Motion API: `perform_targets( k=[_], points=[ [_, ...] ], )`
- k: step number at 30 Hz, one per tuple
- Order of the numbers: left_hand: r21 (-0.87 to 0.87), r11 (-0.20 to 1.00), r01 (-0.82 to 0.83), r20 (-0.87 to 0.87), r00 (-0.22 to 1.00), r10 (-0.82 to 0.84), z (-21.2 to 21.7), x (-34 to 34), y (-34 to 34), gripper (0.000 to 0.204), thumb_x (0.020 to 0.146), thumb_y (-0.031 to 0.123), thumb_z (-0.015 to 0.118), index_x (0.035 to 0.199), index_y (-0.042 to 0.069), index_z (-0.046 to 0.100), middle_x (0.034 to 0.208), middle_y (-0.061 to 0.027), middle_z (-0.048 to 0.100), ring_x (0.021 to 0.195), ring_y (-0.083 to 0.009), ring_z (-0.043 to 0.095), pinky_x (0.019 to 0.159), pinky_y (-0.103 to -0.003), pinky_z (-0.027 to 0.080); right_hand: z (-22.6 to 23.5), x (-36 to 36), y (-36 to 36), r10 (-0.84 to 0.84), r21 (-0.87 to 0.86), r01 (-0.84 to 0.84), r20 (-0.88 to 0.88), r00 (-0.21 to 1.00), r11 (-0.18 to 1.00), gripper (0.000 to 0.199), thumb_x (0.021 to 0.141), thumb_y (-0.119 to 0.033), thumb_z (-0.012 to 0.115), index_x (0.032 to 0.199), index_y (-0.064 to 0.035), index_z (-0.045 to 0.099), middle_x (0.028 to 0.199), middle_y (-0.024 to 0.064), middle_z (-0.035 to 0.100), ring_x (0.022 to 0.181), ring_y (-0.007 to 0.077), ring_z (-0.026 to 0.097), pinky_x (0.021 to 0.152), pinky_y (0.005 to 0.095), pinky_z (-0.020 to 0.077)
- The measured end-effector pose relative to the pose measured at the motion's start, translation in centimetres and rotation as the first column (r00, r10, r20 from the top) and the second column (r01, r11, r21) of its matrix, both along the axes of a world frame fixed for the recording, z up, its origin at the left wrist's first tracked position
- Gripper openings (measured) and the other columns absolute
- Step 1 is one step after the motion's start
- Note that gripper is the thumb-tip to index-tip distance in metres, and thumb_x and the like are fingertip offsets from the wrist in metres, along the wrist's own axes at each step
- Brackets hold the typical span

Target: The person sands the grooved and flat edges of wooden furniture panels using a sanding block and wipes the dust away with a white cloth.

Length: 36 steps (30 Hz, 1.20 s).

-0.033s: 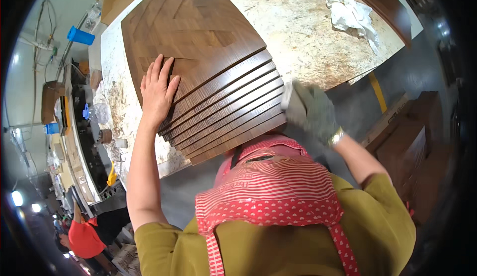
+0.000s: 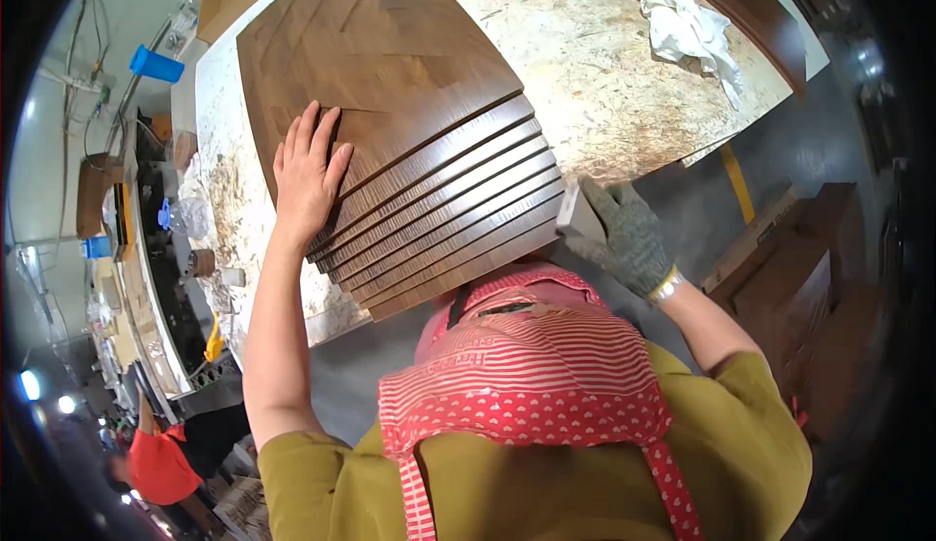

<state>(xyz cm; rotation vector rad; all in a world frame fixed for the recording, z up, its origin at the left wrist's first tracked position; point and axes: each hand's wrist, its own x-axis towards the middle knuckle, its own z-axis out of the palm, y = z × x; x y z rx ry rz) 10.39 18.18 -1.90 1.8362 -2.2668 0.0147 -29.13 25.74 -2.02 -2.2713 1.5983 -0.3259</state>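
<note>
The gloved right hand (image 2: 632, 237) clasps a pale block (image 2: 579, 212) by the near right edge of the fanned wooden panels (image 2: 400, 63); the left hand (image 2: 309, 178) lies spread on their left side. Their long axis runs away across the tabletop (image 2: 614, 83), leaning left.

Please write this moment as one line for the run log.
left hand: resting on stacked brown boards | right hand: gloved, holding pale block beside their edges | worktable: white cloth

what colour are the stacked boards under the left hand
The stacked boards are dark brown with visible wood grain, best seen in the head view.
</note>
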Motion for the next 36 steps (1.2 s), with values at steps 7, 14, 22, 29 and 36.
perform_targets(
  k=[7,14,22,29,36],
  points=[
    [-0.016,1.0,-0.005,0.019,1.0,0.006,-0.4,0.4,0.0,0.053,0.098,0.046,0.047,0.144,0.02,0.044,0.154,-0.0081,0.034,0.141,-0.0309,0.032,0.114,-0.05,0.022,-1.3,2.3,-4.4,-0.14,-0.233,0.253,0.412,0.9,0.939,0.063,0.082,-0.033,0.071,0.135,-0.0057,0.05,0.126,0.0216,0.053,0.1,0.036,0.057,0.082,0.0401,0.0521],
    [-0.011,1.0,-0.016,-0.011,1.0,0.016,-0.2,0.2,0.0,0.053,0.098,0.047,0.047,0.144,0.02,0.044,0.154,-0.0087,0.034,0.142,-0.0312,0.03,0.115,-0.051,0.021,-3.4,-0.1,3.5,-0.242,0.011,0.244,0.176,0.954,0.97,0.061,0.088,-0.035,0.067,0.139,-0.0072,0.049,0.124,0.022,0.056,0.105,0.0374,0.059,0.088,0.0416,0.0504],
    [-0.012,0.999,0.03,-0.073,0.997,-0.03,-1.5,0.5,-0.4,0.056,0.097,0.05,0.047,0.143,0.017,0.046,0.153,-0.0111,0.035,0.142,-0.0308,0.03,0.114,-0.052,0.021,-4.6,4.4,4.5,-0.431,-0.058,0.44,0.119,0.894,0.896,0.066,0.088,-0.037,0.066,0.144,-0.0101,0.043,0.124,0.0246,0.056,0.113,0.04,0.055,0.096,0.0435,0.0451],
    [-0.174,0.956,0.235,-0.61,0.737,-0.292,1.9,6.7,0.1,0.037,0.096,0.024,0.061,0.127,0.006,0.059,0.129,-0.0135,0.058,0.116,-0.0221,0.057,0.096,-0.034,0.047,-5.0,7.3,15.2,-0.327,0.101,0.32,0.065,0.943,0.942,0.071,0.087,-0.034,0.068,0.147,-0.0095,0.039,0.136,0.0243,0.05,0.119,0.0364,0.053,0.101,0.0406,0.0435],
    [0.266,0.775,0.573,-0.927,0.374,0.041,-0.7,5.7,18.2,0.07,0.085,0.015,0.071,0.146,0.008,0.037,0.14,-0.0124,0.047,0.127,-0.0237,0.047,0.105,-0.036,0.04,0.4,24.5,14.0,-0.393,0.395,0.044,0.884,0.254,0.918,0.073,0.091,-0.025,0.066,0.152,-0.009,0.029,0.144,0.0122,0.044,0.123,0.0207,0.049,0.103,0.0328,0.0414]
  ],
)
